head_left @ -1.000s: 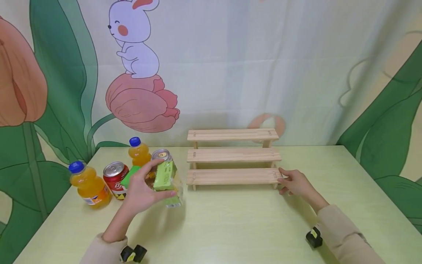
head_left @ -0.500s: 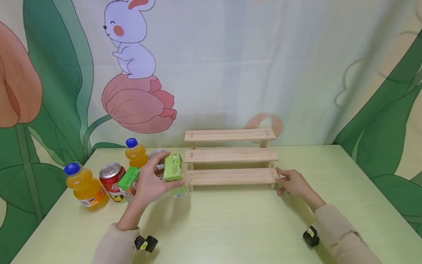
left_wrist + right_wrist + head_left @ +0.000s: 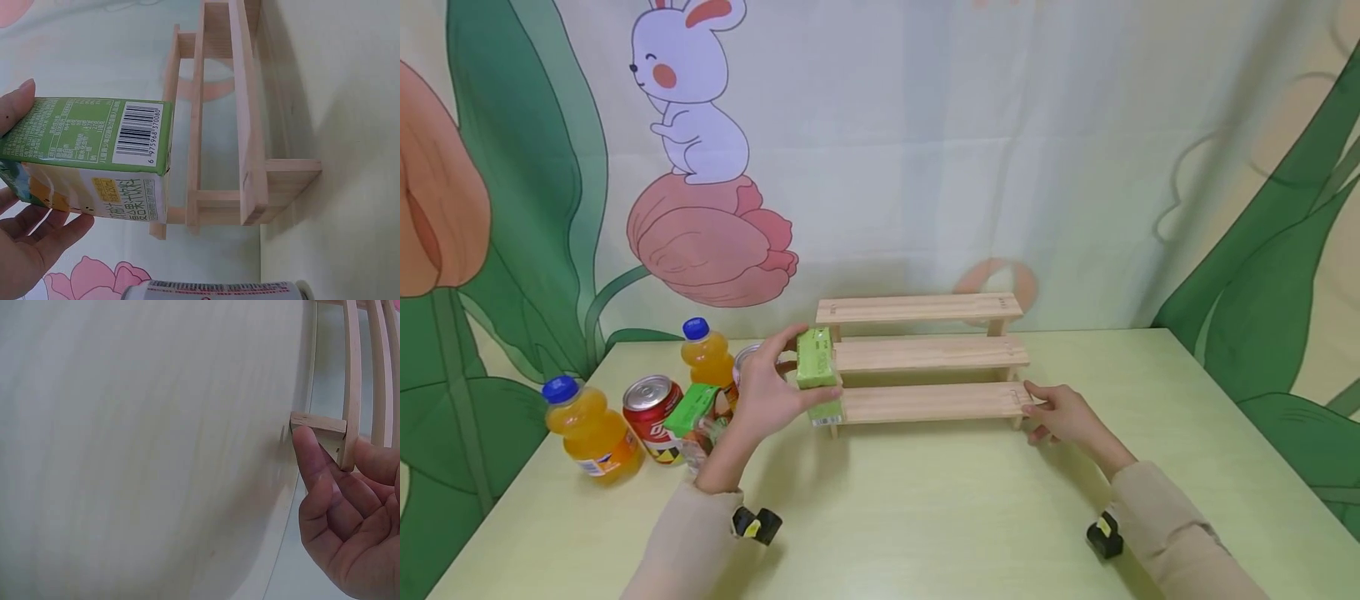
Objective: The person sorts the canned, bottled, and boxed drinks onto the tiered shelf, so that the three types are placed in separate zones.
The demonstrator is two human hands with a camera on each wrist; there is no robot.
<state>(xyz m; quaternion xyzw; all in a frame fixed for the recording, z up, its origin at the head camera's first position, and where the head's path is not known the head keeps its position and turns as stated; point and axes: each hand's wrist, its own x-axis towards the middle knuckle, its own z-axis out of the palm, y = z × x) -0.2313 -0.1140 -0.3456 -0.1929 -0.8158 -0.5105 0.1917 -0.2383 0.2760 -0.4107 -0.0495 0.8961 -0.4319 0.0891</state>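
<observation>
My left hand (image 3: 766, 398) grips a green juice carton (image 3: 816, 360) between thumb and fingers at the left end of a three-step wooden rack (image 3: 928, 402). In the left wrist view the carton (image 3: 140, 134) shows its barcode and stays off the table, in front of the rack's end; whether it touches a step I cannot tell. My right hand (image 3: 1066, 414) holds the right end of the lowest step. In the right wrist view, the thumb of the right hand (image 3: 356, 519) lies against the step's board and a fingertip touches the leg.
On the left of the table (image 3: 910, 525) stand a nearer orange drink bottle (image 3: 597, 437), a red can (image 3: 653, 412), a green-topped pack (image 3: 692, 408), a farther orange bottle (image 3: 707, 354) and a partly hidden can (image 3: 743, 358). A printed curtain (image 3: 880, 167) hangs behind.
My left hand has carried the juice carton rightward and upward, from beside the drinks to the rack's left end. My right hand keeps its hold on the rack; the view shifts slightly.
</observation>
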